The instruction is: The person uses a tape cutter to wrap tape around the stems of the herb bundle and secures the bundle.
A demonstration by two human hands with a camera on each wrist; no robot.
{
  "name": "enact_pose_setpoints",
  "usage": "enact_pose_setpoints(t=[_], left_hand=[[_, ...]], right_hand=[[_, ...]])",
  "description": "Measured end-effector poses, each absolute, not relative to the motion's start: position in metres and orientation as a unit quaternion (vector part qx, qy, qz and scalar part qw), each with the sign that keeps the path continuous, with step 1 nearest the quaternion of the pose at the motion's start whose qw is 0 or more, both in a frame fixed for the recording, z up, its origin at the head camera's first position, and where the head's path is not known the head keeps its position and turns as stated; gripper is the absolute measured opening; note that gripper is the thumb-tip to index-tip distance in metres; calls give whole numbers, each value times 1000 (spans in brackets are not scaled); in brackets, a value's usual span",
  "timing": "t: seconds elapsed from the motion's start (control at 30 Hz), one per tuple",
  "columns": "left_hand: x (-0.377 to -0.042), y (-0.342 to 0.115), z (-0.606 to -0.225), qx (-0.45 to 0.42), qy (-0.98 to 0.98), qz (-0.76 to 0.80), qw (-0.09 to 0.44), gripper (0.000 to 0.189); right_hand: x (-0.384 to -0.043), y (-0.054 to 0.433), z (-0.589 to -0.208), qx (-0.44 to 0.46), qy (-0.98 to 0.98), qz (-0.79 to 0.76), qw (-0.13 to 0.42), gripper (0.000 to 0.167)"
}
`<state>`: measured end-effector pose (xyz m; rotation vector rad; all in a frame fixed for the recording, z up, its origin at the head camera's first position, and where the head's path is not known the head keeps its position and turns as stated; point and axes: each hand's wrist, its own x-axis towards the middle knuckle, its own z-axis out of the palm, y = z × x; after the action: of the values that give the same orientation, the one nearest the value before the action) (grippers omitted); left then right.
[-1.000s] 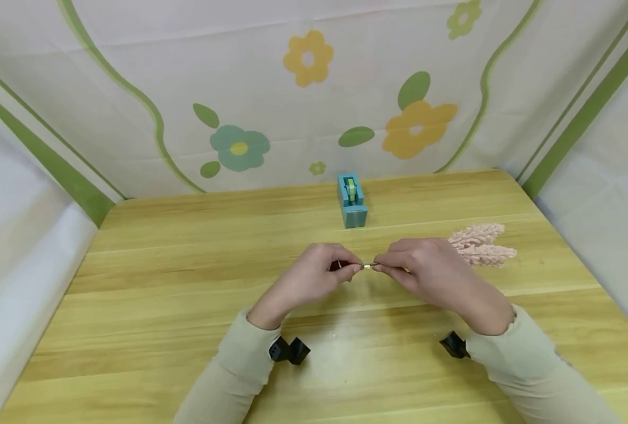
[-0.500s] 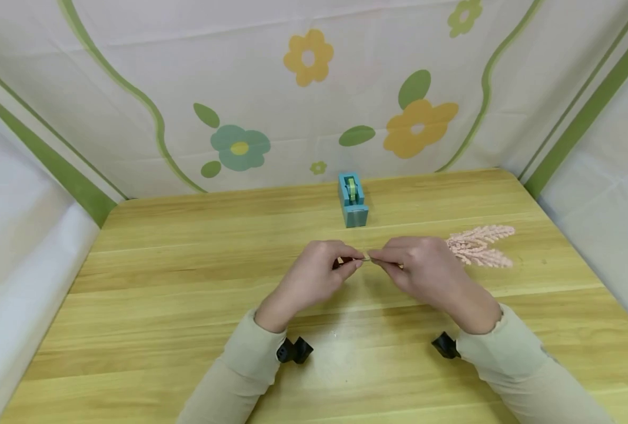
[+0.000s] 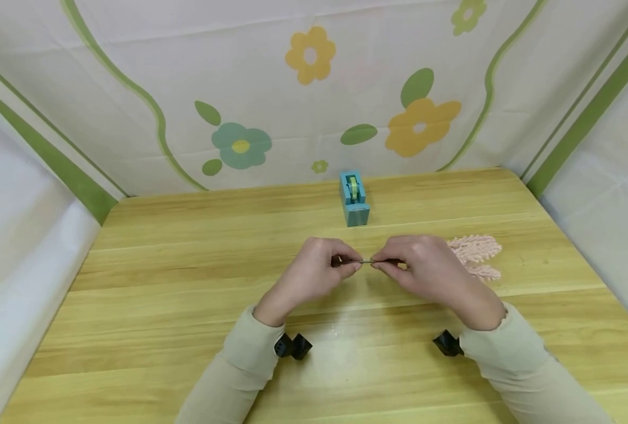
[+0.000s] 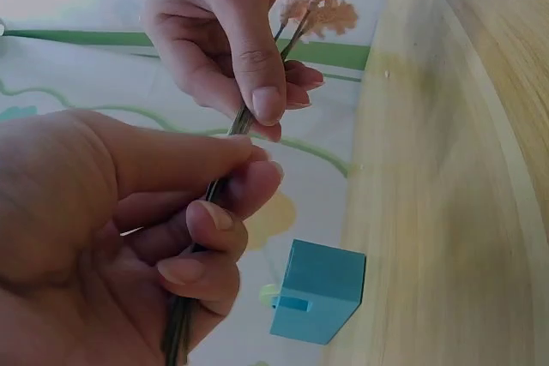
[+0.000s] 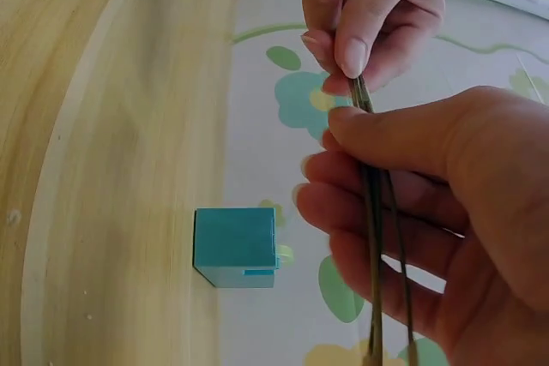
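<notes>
Several thin dark green stems [image 5: 374,229] run between both hands, held in mid-air over the table. At one end, beyond my right hand [image 3: 434,274], are the pink fluffy flower heads [image 3: 475,248] of these sprigs. My right hand pinches the bundled stems between thumb and fingers. Close beside it, my left hand [image 3: 309,275] pinches the same bundle, its thumb on top and fingers curled beneath. Only a short piece of the bundle shows between the fingertips, with a shiny look in the right wrist view. The lower stem ends lie along my left palm.
A blue tape dispenser [image 3: 354,200] with a yellow-green roll stands beyond the hands, near the back edge of the wooden table [image 3: 186,282]. Behind it hangs a white cloth [image 3: 149,47] printed with flowers. Black wrist cameras [image 3: 294,346] sit at both cuffs.
The pink flower heads have turned and shifted as the stems rotate between the fingers. A gold glint seen between the fingertips earlier has gone from view. Both hands stay in nearly the same place.
</notes>
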<state>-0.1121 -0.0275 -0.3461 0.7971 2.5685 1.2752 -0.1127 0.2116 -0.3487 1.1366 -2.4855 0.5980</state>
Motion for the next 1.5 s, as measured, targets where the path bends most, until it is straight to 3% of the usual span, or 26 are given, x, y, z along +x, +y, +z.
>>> enact_pose_setpoints(t=[0.13,0.4,0.67,0.93,1.2,1.5], left_hand=[[-113,-28,-345,278,857,419,115,20],[-114,-27,-349,269,846,448,102,17],[-118,-31,-351,259,835,460,154,20],[-122,-34,-357,234,842,467,136,16],[-126,-42,-357,220,823,495,174,17],[-131,-47,-361,202,803,534,170,17]], right_hand=[[-114,212,-349,396,-874,202,198,13],[-116,215,-344,350,-905,229,82,8],[-118,216,-348,367,-886,234,158,15],[-120,215,-348,340,-915,200,78,8],[-121,212,-354,340,-901,223,150,11],[-122,209,-350,299,-918,227,128,13]])
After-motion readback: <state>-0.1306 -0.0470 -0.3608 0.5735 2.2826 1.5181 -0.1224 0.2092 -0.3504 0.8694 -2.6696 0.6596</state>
